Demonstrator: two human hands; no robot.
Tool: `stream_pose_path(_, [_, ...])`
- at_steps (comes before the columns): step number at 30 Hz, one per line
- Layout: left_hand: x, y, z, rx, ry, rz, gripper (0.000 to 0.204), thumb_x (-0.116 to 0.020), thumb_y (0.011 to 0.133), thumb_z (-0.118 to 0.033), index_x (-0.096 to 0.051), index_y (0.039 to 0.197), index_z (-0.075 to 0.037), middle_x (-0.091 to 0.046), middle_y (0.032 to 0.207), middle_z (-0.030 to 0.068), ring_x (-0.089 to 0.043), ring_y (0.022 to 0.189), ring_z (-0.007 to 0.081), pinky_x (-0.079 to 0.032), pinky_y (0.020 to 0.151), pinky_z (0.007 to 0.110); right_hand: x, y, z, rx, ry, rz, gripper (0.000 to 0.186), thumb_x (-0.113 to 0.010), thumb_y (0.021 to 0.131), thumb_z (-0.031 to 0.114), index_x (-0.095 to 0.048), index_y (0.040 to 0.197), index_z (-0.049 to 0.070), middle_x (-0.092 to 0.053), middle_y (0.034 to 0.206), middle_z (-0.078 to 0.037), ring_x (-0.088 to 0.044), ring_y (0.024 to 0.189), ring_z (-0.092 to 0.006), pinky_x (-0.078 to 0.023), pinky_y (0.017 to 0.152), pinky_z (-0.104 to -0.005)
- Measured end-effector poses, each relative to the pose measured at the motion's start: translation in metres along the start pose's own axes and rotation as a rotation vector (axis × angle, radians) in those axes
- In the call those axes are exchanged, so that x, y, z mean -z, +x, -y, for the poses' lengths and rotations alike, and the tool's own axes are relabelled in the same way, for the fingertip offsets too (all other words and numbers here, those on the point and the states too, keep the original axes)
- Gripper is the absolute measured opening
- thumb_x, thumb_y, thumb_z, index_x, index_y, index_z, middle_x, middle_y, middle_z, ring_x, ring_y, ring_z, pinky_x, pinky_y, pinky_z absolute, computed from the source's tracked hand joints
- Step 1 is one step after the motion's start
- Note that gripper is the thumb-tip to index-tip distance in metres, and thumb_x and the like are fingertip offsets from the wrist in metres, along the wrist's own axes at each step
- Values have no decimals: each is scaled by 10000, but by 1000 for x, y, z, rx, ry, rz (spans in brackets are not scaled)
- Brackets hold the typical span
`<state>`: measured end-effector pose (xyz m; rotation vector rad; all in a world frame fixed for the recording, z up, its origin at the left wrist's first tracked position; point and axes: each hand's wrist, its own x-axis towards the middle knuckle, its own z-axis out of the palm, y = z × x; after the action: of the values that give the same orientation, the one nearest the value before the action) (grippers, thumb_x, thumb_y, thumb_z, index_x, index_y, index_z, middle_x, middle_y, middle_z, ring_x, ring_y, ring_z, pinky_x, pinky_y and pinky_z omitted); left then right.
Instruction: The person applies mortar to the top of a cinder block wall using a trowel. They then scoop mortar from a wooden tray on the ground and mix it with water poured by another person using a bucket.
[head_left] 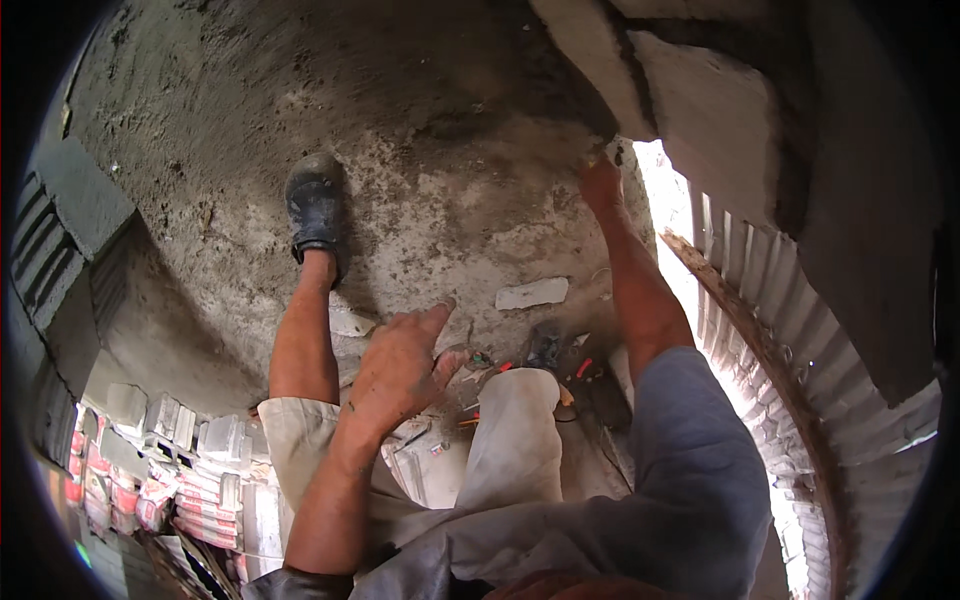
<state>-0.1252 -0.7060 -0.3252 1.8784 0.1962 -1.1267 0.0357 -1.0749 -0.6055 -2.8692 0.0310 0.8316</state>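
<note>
My left hand point(400, 362) is held above my lap, in front of the rough grey ground. Its index finger and thumb are spread apart, and nothing shows between them. My right arm stretches forward to the right, and my right hand point(602, 188) is at the dark edge of a mortared wall point(700, 120). Its fingers look curled round something, which shadow and blur hide. Ahead of me the grey surface point(420, 190) is rough and patchy, partly smeared with damp-looking mortar. A pale flat block piece point(531, 293) lies beyond my left hand.
Hollow concrete blocks point(90, 205) are stacked on the left, with red-and-white bags point(205, 515) below. Corrugated metal sheeting point(770, 290) and a curved wooden strip point(765, 345) line the right. Small red-handled tools point(584, 367) and a black lump point(543, 345) lie near my knee.
</note>
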Motion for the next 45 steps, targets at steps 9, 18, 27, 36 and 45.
stream_pose_path(9, [10,-10,-7,-46,-69,-77,576,-700,851,-234,-515,1346,-5,-627,1195,225,-572,1120,403,-460,953,453,6,-2,14,-61,-18,119,363,-593,941,260,-602,1186,-7,-672,1107,-239,-659,1021,-378,-551,802,-450])
stream_pose_path(18, [-8,0,4,25,39,-56,555,-687,861,-277,-529,1316,0,-652,1059,250,-600,1026,415,-482,883,476,5,-61,52,-56,73,151,433,-560,938,311,-551,1268,30,-616,1176,-298,-603,1106,-430,-505,894,-505])
stream_pose_path(27, [5,-2,-4,-62,6,-54,536,-673,885,-269,-530,1329,-6,-640,1125,234,-576,1083,403,-465,923,459,11,-13,-9,-179,-66,110,406,-559,940,272,-542,1257,19,-655,1054,-304,-623,1035,-463,-512,847,-539])
stream_pose_path(36, [19,-7,1,-65,-4,-103,545,-694,868,-276,-542,1318,-9,-642,1109,233,-583,1056,405,-461,917,461,18,-49,23,17,-87,151,439,-570,930,271,-535,1255,-23,-623,1138,-313,-599,1084,-470,-510,875,-514])
stream_pose_path(45, [24,-16,17,17,38,-8,556,-694,866,-281,-538,1317,4,-654,1068,229,-588,1030,400,-464,906,465,24,69,218,86,21,101,292,-574,907,221,-666,1077,2,-658,1073,-280,-630,1045,-437,-515,873,-493])
